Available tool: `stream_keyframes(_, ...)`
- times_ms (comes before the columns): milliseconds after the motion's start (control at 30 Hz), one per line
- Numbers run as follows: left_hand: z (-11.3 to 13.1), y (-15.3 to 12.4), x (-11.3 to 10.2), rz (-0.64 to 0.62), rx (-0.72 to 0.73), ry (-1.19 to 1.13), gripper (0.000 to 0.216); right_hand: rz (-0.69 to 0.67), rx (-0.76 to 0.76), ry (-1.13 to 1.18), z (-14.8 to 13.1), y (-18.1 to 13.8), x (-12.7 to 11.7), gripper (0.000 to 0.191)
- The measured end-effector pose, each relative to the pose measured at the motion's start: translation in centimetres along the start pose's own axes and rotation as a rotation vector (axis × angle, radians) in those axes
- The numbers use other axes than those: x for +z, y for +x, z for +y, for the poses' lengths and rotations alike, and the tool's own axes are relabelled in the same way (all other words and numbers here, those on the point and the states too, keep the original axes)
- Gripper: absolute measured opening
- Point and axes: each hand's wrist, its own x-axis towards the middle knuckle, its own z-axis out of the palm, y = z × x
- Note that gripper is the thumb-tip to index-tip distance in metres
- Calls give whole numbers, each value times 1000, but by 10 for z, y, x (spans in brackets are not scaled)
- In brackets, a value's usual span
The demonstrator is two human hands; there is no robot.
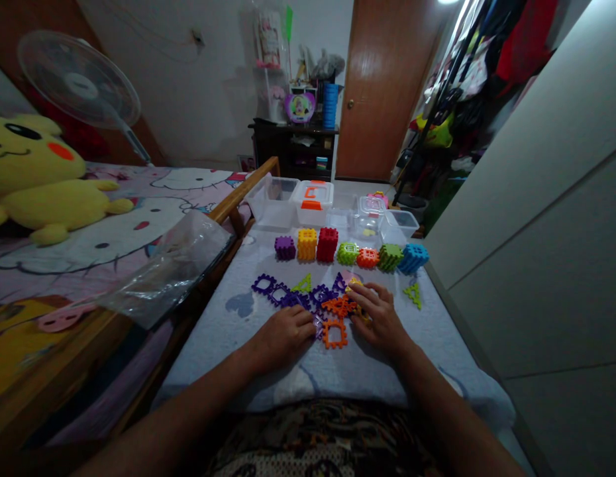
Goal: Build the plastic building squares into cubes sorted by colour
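Observation:
My left hand (pixel 289 336) rests on the cloth with its fingers curled together, the tips at a light purple interlocking plastic piece (pixel 318 326). To the right, my right hand (pixel 380 317) lies with fingers apart over yellow pieces (pixel 355 283), partly covering them. Between the hands are an orange square frame piece (pixel 334 334) and other orange pieces (pixel 338 305). Dark purple pieces (pixel 264 284) spread out beyond my left hand, near a green triangle (pixel 303 284). A second green triangle (pixel 412 295) lies right of my right hand.
Behind the loose pieces stands a row of colour-sorted stacks, among them a red stack (pixel 327 245) and a blue stack (pixel 413 258). Clear plastic boxes (pixel 273 202) and an orange-handled lidded box (pixel 314 202) stand farther back. A wooden bed rail (pixel 248 189) borders the left side.

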Motion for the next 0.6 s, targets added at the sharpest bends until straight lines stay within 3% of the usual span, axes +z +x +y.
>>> stream_keyframes(100, 2, -4, -2, -14, 10, -48, 6, -94, -47, -6, -6, 2, 5, 50)
stream_keyframes(233, 3, -6, -3, -28, 6, -76, 6, -151, -57, 11, -10, 6, 7, 38)
stream_keyframes(367, 5, -7, -3, -12, 31, -100, 4, -132, -48, 36, -10, 8, 6, 25)
stream_keyframes(600, 2, -12, 1, 115, 10, -241, 11, -52, 58, 112, -6, 5, 6, 18)
